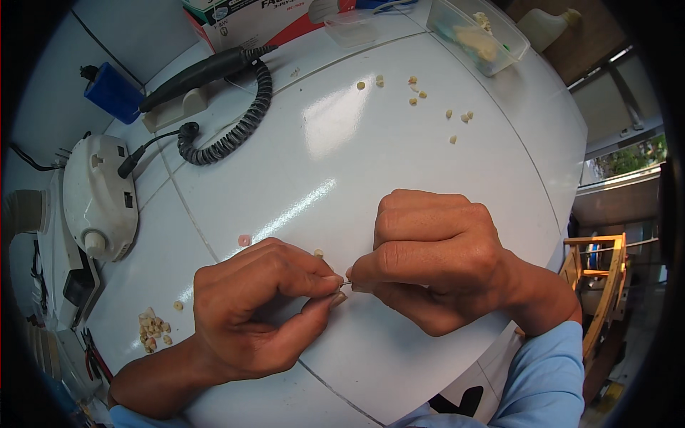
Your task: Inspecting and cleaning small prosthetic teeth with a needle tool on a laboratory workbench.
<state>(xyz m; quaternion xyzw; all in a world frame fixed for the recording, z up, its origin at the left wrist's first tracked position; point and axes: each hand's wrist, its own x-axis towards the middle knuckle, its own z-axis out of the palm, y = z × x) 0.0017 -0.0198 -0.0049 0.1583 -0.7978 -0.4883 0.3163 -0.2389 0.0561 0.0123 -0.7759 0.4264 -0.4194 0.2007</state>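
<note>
Over the middle of the white tiled worktop my left hand (267, 307) is closed, thumb and forefinger pinched around one end of a thin metal piece (346, 283). My right hand (435, 260) is closed at its other end, fingers curled. Only a short bit of the metal shows between the fingertips, so its kind is not clear. Just beyond the left fingertips lies a small cream tooth-like piece (319, 253). A pink block (245, 240) rests beyond the left knuckles. Left of my left wrist sits a pile of similar tooth-like pieces (152, 327).
A black handpiece (196, 77) lies on its cradle, its coiled cord joined to a white control box (100, 196). Loose tooth-like pieces (414, 89) are scattered far right, near a clear plastic tub (489, 60). A blue cup (113, 93), a cardboard box (264, 25) and red-handled pliers (95, 357) edge the worktop.
</note>
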